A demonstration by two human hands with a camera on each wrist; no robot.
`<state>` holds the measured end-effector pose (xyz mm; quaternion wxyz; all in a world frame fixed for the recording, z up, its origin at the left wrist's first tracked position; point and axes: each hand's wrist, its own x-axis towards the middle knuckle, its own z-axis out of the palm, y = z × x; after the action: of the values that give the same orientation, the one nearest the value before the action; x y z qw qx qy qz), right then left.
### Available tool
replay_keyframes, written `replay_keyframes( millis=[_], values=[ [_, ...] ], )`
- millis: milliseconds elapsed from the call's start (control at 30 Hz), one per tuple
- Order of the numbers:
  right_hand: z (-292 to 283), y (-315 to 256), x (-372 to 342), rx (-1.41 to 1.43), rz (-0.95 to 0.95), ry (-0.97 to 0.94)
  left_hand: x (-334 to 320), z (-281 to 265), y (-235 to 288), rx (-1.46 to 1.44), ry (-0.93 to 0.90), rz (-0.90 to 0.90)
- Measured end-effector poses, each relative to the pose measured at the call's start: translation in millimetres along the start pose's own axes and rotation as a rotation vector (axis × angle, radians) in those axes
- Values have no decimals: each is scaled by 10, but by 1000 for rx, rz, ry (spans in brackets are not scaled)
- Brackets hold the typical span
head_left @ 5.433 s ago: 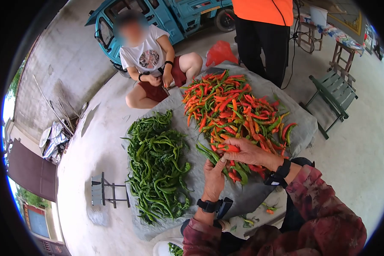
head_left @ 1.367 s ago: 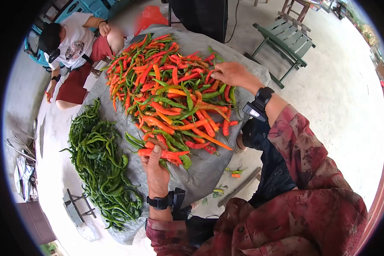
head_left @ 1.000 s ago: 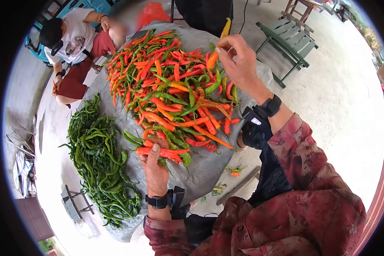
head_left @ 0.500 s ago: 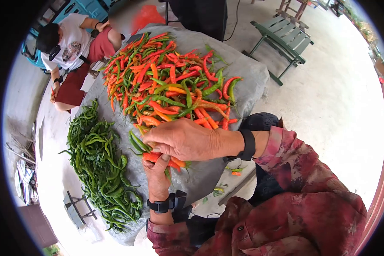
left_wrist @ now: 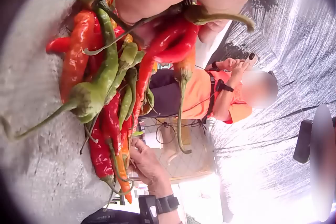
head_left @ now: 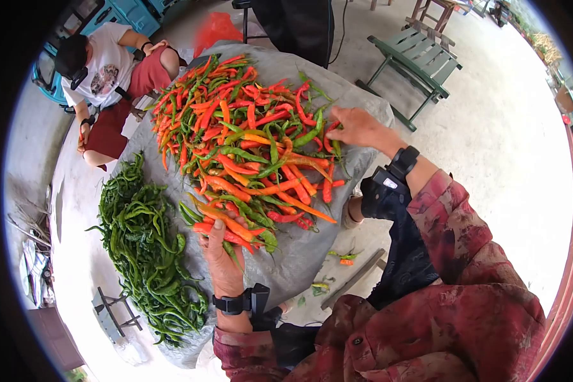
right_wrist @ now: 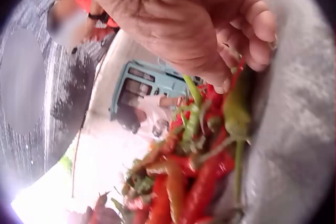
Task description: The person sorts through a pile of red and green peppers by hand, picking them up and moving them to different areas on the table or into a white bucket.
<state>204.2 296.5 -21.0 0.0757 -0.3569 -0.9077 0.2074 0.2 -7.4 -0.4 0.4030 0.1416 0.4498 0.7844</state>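
Observation:
My left hand (head_left: 221, 261) grips a small bunch of chili peppers (head_left: 232, 234), red and orange with an orange one on top, by the near edge of the mixed pile. In the left wrist view, red chilies with curved stems (left_wrist: 173, 43) show beneath its fingers. Out at the right edge of the red and green chili pile (head_left: 254, 127), my right hand (head_left: 361, 130) reaches down, thumb and index apart around a red chili (head_left: 328, 141). The right wrist view has those fingertips just over the chilies, beside a green one (right_wrist: 236, 111).
A long heap of green chilies (head_left: 149, 254) lies left on the grey sheet (head_left: 286, 261). Beyond sits a person in a white shirt (head_left: 108, 70); another stands in dark trousers (head_left: 299, 32). A green folding stool (head_left: 420, 60) is at right, a second stool (head_left: 111, 315) at left.
Half a second ago my right hand was at the left hand's bunch; now it is back at the pile's right edge. An orange chili lies on top of the bunch in my left hand.

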Motion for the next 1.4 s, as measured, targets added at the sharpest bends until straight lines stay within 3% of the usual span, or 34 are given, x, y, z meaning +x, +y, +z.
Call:
replay_keyframes(
  millis=[33, 367, 433, 467, 533, 633, 733, 800, 900, 1033, 1133, 1233, 1400],
  values=[
    [36, -81, -6, -31, 81, -44, -1, 15, -2, 15, 10, -10],
    [142, -281, 47, 36, 16, -12, -61, -12, 154, 29, 90, -9],
    [39, -347, 51, 18, 17, 308, -57, -50, 208, 22, 144, 8],
    [-12, -394, 52, 24, -3, 300, -38, -97, 216, 18, 137, 0],
    [-166, -569, 52, 166, -113, 701, -35, -167, 186, 49, 138, 1],
    [-244, -1048, -115, 465, -215, 600, -39, -342, 67, 41, 145, -23],
    [-63, -1590, -325, 697, -389, 269, -64, -408, -4, 119, 63, -131],
    [121, -1874, -458, 673, -535, 127, -104, -396, 12, 231, 32, -101],
    [464, -2086, -493, 644, -680, 153, -151, -391, -2, 323, 14, -68],
    [581, -2189, -470, 533, -635, 30, -221, -369, 87, 363, 48, -47],
    [663, -2232, -389, 571, -623, 171, -260, -476, 78, 394, 73, -80],
    [671, -2222, -342, 611, -565, 154, -305, -515, 81, 339, 98, -61],
    [647, -2186, -336, 707, -503, 1, -383, -587, 91, 433, 179, 51]
  ],
)
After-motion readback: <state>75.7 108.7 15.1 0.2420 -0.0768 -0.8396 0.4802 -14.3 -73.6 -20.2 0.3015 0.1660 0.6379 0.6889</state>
